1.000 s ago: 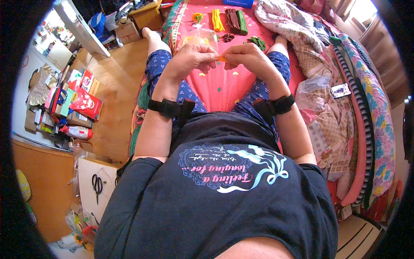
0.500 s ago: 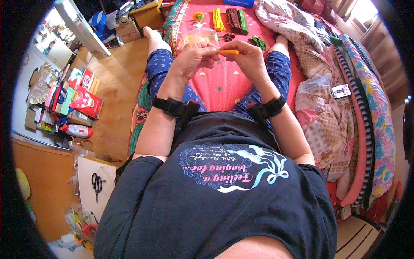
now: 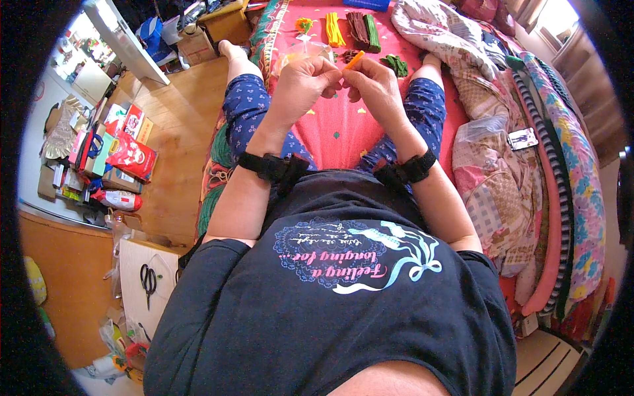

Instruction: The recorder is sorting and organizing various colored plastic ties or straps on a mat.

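My right hand [image 3: 376,82] pinches a short orange-yellow stick-like piece [image 3: 355,61], which looks like a pipe cleaner. It tilts up and to the right from the fingertips. My left hand [image 3: 305,86] is closed in a pinch, its fingertips meeting those of the right; whatever they grip is hidden. Both hands are above the pink bedspread [image 3: 337,138], between my legs. Beyond them lie a bundle of yellow pipe cleaners [image 3: 335,30], a brown bundle [image 3: 357,30] and a green bundle [image 3: 372,34]. Dark green pieces [image 3: 395,65] and small brown pieces [image 3: 350,55] lie closer in.
A yellow-orange flower [image 3: 304,25] stands near a clear plastic bag [image 3: 300,53]. Rumpled quilts [image 3: 495,171] and a phone-like card [image 3: 522,138] are on the right. Black scissors [image 3: 148,284] rest on a pale table at the left. Boxes and bags crowd the floor there.
The orange-yellow piece was level between both hands; now it slants upward from my right fingertips. My hands have drawn together, and the left has turned and risen slightly.
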The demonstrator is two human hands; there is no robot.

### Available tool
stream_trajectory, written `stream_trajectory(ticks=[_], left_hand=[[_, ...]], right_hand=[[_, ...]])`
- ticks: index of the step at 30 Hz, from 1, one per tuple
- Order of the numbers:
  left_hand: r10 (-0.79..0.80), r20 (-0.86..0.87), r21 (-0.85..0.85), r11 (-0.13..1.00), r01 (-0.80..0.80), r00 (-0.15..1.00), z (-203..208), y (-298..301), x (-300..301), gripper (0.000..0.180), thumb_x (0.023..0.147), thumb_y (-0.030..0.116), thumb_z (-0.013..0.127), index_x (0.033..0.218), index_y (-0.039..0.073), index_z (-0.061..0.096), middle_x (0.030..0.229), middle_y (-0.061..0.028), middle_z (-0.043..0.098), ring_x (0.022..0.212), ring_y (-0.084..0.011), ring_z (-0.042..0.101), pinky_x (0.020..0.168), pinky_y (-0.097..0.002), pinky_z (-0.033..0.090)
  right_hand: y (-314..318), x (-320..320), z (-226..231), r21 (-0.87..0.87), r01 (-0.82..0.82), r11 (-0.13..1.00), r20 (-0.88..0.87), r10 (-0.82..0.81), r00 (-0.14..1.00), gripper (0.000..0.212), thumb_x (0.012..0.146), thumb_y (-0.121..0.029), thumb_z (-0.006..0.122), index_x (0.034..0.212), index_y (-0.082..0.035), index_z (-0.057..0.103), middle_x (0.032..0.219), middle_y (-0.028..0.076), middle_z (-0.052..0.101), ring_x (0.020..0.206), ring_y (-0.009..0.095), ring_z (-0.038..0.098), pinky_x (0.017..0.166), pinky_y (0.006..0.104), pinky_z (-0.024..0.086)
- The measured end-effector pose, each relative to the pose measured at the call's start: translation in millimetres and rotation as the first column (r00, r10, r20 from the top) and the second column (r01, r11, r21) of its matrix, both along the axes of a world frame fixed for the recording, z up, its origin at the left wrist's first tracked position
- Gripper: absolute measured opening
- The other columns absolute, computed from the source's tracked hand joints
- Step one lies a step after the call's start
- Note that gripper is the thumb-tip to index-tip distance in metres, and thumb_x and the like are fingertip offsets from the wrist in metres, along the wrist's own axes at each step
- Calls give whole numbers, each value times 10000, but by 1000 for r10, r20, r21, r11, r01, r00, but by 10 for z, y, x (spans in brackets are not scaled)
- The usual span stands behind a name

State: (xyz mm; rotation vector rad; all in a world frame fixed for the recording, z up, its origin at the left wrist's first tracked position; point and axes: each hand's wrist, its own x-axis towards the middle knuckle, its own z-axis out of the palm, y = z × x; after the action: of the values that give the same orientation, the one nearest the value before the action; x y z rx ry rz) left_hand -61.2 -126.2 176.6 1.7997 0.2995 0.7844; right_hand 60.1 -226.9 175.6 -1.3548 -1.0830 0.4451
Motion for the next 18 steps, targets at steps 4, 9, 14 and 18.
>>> stream_trajectory(ticks=[4,9,14,18], left_hand=[[42,-1,91,995,-42,999,66,-58,-9,206,850,183,578,831,-19,614,718,-83,639,614,-126,612,590,-236,512],[-137,102,-404,899,167,985,133,-27,-60,191,854,165,563,805,-8,629,741,-91,643,649,-138,625,609,-249,525],[-110,-3,-36,993,110,994,41,37,-27,211,876,192,533,914,4,620,782,-88,645,662,-132,619,619,-253,522],[-133,23,-99,986,135,991,56,4,-27,244,886,241,521,929,22,618,798,-61,647,676,-115,607,620,-238,507]], right_hand=[[-1,65,-23,140,-165,976,-295,200,934,126,787,-120,569,800,3,592,663,52,588,546,105,526,492,230,428],[-6,58,-25,201,-164,966,-326,224,919,127,792,-122,570,812,2,588,679,55,584,543,110,522,502,231,435],[1,44,-18,193,-150,970,-298,204,933,125,785,-123,571,816,-3,588,671,43,572,551,113,526,507,235,440],[-11,75,-11,145,-139,980,-258,173,951,118,767,-110,570,819,-6,589,683,41,579,564,110,533,521,235,447]])
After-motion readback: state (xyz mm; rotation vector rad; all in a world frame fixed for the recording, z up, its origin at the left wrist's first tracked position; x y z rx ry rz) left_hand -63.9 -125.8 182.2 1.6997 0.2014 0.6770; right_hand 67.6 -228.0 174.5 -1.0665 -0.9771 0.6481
